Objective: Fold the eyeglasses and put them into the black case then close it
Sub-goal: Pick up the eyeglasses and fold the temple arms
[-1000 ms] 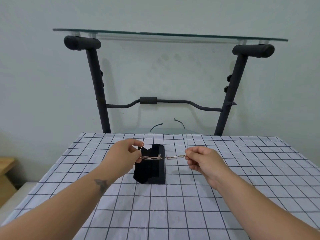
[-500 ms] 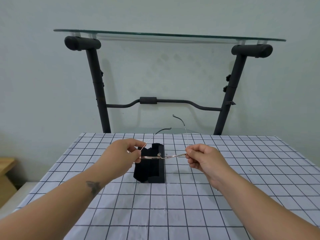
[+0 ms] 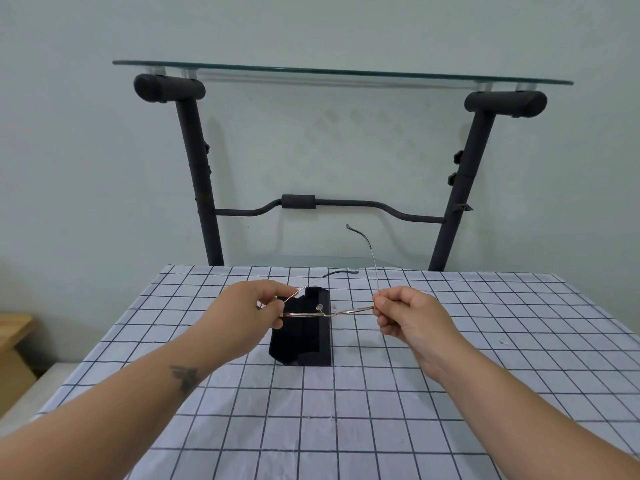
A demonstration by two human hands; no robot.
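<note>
Thin rose-gold eyeglasses (image 3: 349,310) hang in the air over the table, pinched at both ends of the front. My left hand (image 3: 252,313) grips the left hinge and my right hand (image 3: 408,317) grips the right hinge. The left temple lies angled inward and low, its dark tip near the table's far side. The right temple sticks up and away, its dark tip high. Directly beneath the glasses stands the black case (image 3: 304,336), open, on the checked cloth.
A white tablecloth with a dark grid (image 3: 346,427) covers the table. Behind it stands a black metal stand (image 3: 204,188) carrying a glass shelf (image 3: 346,72) against the wall. A wooden piece (image 3: 14,337) sits at the far left.
The left temple has swung inward and down toward the frame front. The right temple has tilted further up. Both hands stayed over the case.
</note>
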